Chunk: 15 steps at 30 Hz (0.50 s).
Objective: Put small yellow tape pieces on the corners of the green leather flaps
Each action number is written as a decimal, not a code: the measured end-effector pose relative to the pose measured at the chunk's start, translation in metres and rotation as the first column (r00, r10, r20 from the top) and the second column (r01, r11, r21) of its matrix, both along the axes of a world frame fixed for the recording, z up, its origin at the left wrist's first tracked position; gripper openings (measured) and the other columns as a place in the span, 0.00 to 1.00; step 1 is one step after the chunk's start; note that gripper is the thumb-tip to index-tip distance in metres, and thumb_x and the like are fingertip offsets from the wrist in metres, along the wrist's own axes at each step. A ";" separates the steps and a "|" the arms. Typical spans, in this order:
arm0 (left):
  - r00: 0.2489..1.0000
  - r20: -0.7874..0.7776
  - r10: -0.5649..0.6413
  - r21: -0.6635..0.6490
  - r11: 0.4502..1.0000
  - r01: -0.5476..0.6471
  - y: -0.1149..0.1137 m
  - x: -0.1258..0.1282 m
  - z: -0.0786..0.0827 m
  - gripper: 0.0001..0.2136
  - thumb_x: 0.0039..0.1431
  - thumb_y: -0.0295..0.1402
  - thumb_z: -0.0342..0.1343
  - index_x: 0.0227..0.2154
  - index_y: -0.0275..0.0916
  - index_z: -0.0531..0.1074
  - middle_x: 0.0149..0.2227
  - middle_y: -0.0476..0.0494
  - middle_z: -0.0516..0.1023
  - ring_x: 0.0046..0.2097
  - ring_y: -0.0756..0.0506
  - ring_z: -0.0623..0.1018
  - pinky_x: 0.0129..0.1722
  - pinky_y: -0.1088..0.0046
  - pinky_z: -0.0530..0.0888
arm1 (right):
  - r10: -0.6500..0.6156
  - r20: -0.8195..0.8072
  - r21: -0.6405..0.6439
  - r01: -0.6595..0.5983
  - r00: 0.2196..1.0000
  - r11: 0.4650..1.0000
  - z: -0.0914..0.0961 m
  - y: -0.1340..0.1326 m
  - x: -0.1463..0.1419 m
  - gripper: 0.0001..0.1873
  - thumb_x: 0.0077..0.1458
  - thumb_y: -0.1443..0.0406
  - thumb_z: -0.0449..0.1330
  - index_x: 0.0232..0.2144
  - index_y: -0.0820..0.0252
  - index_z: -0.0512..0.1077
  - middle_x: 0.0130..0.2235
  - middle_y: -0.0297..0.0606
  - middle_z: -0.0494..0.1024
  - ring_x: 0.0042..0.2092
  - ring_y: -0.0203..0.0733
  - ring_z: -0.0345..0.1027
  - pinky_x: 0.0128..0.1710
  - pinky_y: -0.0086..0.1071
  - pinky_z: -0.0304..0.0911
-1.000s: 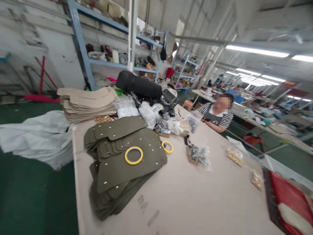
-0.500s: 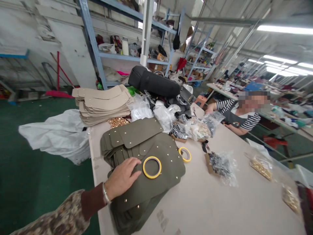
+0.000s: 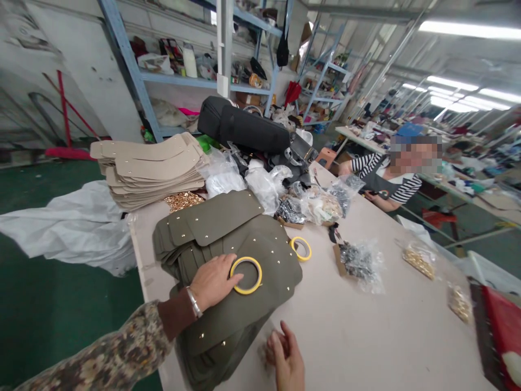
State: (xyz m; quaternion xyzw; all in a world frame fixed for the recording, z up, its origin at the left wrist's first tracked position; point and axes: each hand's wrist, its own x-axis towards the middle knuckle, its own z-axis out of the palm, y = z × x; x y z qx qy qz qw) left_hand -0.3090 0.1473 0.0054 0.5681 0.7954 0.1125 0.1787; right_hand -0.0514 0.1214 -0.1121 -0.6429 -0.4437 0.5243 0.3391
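My left hand (image 3: 214, 281) lies flat on the top piece of a stack of olive-green studded leather pieces (image 3: 260, 260), fingers spread, with one fingertip inside a yellow tape roll (image 3: 246, 275) that rests on that stack. My right hand (image 3: 287, 358) hovers low over the table near the front edge of the stack, fingers loosely apart, holding nothing. A second yellow tape roll (image 3: 300, 248) lies on the table (image 3: 366, 336) just right of the stack.
A beige stack of cut pieces (image 3: 150, 168) sits at the far left corner beside gold studs (image 3: 184, 200). Plastic bags of hardware (image 3: 358, 263), a black bag (image 3: 244, 127) and shelving (image 3: 183, 76) lie beyond. A seated person in a striped top (image 3: 382, 184) works at the right.
My left hand has slid onto the tape roll on the olive stack. My right hand has come into view at the bottom. One second ago no hand was visible.
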 end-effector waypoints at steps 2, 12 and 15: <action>1.000 0.008 0.008 -0.020 1.000 -0.008 0.010 0.003 -0.001 0.15 0.60 0.37 0.54 0.48 0.38 0.68 0.45 0.39 0.77 0.47 0.40 0.76 0.47 0.66 0.69 | -0.003 -0.123 -0.082 -0.007 0.992 0.997 0.005 0.007 -0.026 0.48 0.42 0.37 0.61 0.54 0.66 0.66 0.37 0.46 0.80 0.35 0.49 0.75 0.30 0.37 0.70; 0.986 0.165 -0.031 -0.018 0.999 0.035 0.011 0.021 0.013 0.07 0.60 0.29 0.48 0.37 0.41 0.70 0.32 0.48 0.77 0.35 0.47 0.77 0.34 0.74 0.66 | -0.096 -0.330 -0.140 0.052 0.939 0.989 0.042 0.011 -0.026 0.50 0.38 0.40 0.66 0.57 0.63 0.62 0.42 0.48 0.77 0.32 0.44 0.74 0.19 0.30 0.67; 0.965 0.230 -0.124 0.035 0.992 0.119 0.005 0.052 0.016 0.07 0.59 0.27 0.48 0.36 0.42 0.70 0.36 0.47 0.77 0.38 0.47 0.76 0.37 0.73 0.66 | -0.113 -0.432 -0.160 0.047 0.895 0.986 0.056 0.013 -0.029 0.48 0.40 0.42 0.67 0.57 0.61 0.61 0.42 0.46 0.78 0.28 0.41 0.73 0.12 0.25 0.60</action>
